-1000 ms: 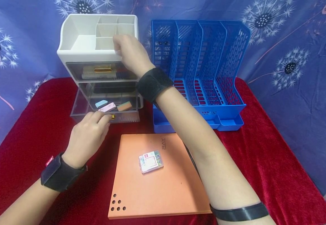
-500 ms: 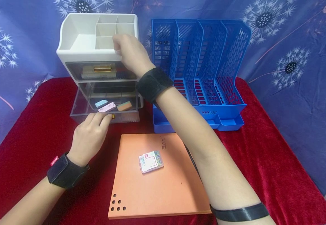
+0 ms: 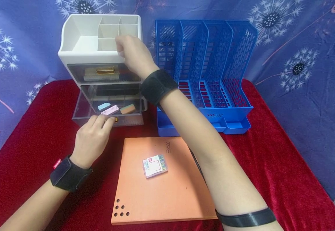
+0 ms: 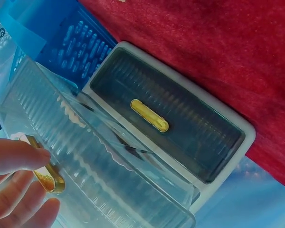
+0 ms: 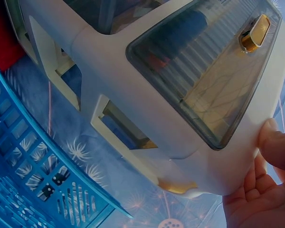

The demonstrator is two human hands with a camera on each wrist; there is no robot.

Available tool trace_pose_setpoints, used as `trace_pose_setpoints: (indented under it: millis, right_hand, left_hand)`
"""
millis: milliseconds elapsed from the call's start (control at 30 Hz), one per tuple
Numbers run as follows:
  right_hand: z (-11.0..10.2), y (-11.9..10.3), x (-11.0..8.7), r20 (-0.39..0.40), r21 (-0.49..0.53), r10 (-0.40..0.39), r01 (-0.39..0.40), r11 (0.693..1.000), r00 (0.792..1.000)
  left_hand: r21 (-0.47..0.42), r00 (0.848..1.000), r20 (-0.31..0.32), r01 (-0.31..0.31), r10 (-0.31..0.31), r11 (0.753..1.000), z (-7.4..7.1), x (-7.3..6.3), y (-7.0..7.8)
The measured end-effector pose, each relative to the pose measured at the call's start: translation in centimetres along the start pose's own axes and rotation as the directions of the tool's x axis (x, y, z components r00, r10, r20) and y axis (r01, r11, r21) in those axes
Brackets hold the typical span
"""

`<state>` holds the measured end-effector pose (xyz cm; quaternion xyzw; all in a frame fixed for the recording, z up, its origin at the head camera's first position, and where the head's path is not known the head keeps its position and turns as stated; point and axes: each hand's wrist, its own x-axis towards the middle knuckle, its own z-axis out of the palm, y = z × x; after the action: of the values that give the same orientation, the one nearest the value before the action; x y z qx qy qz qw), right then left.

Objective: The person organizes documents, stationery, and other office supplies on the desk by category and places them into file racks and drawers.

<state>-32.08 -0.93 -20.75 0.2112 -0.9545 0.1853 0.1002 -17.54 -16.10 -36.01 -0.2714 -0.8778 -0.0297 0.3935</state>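
- The clear, ribbed plastic drawer (image 3: 131,120) stands pulled out of the lower bay of the white plastic desk cabinet (image 3: 83,57), at the back left of the red-cloth-covered bench (image 3: 274,166).
- It should handle as light and stiff; its thin, smooth walls would probably slip under bare fingertips and could crack if forced.
- The best hold is likely the small, oblong, shiny gold handle (image 4: 54,178) on its front; a level, straight pull or push would suit it, since tilting might bind it.
- The person's left grip (image 3: 90,138) pinches that handle between thumb and fingers.
- The right grip (image 3: 135,54) clasps the cabinet's top front edge, a sensible brace because the hollow-looking body would probably slide on the cloth.
- The drawer is see-through, boxy and open-topped, showing a pale blue block (image 3: 104,106), a pink block (image 3: 110,110) and an orange-and-green block (image 3: 128,109) inside; these look light and would likely shift with a jerk.
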Motion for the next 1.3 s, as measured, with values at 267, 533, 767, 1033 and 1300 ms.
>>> trace_pose_setpoints:
  millis: [267, 533, 767, 1033, 1300]
  right_hand:
    - [0.1, -0.1, 0.0, 0.006, -0.004, 0.003, -0.003, 1.0, 1.0]
    - [0.0, -0.2, 0.0, 0.007, 0.003, 0.003, -0.003, 1.0, 1.0]
    - [-0.1, -0.2, -0.1, 0.013, 0.016, 0.003, -0.004, 1.0, 1.0]
    - [-0.1, -0.1, -0.2, 0.005, 0.003, 0.001, -0.001, 1.0, 1.0]
    - [0.0, -0.1, -0.1, -0.001, -0.003, 0.002, -0.002, 1.0, 1.0]
  left_hand:
    - [0.004, 1.0, -0.01, -0.009, 0.009, 1.0, 0.1, -0.1, -0.2]
    - [-0.001, 1.0, -0.02, -0.005, 0.005, 1.0, -0.2, 0.4, -0.4]
    - [-0.017, 0.999, -0.03, 0.01, -0.011, 1.0, -0.4, 0.8, -0.5]
    - [-0.024, 0.999, -0.022, 0.034, -0.035, 0.999, -0.3, 1.0, -0.7]
    - [-0.037, 0.999, -0.034, 0.041, -0.042, 0.998, 0.2, 1.5, -1.0]
